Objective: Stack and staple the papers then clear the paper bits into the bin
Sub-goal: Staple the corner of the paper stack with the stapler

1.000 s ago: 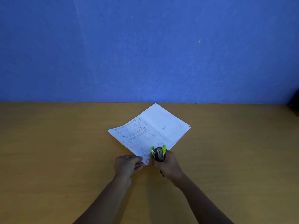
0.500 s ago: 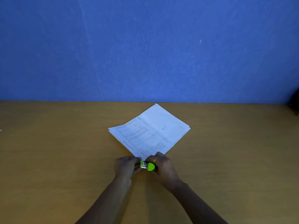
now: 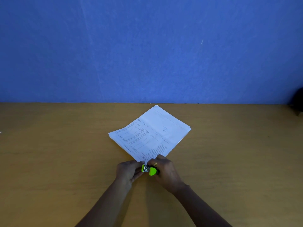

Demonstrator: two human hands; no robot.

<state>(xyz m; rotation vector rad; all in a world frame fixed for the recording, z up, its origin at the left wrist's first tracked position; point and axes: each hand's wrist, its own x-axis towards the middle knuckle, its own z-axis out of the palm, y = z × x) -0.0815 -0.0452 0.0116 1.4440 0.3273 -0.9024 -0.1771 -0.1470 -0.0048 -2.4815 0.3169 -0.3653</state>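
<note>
Green stapler (image 3: 150, 169) in curled right hand (image 3: 166, 172)

Wooden table (image 3: 65, 161) spans the full width, its far edge meeting a plain blue wall (image 3: 114, 46). There's a pale scratch (image 3: 202, 41) high on that wall. At the table's far right corner sits a dark object (image 3: 297, 102), cut off and too dim to identify.

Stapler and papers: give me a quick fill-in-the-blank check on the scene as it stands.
The left hand holds the corner of the papers beside a bright ____ stapler.
The ring is on the ____ hand, which grips the stapler.
The papers lie on a table in front of a ____ wall.
Missing words: green; right; blue.
</note>
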